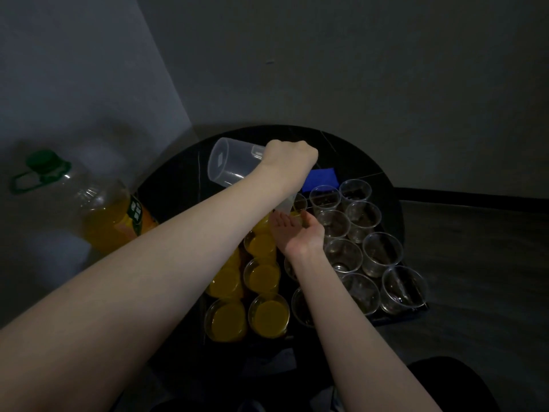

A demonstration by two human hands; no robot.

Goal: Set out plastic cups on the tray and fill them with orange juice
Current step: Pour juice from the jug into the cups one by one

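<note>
Above the cups, left hand tips pitcher.

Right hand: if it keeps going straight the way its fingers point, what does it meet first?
The right hand, open and palm up, points up-left toward the partly filled cup under the tipped pitcher held by the left hand. It would probably meet that cup first; depth is unclear.

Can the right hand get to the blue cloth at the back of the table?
Probably not easily. The right hand lies open by a cup, and the blue cloth sits beyond it, behind the left hand tipping the clear jug across the way.
</note>
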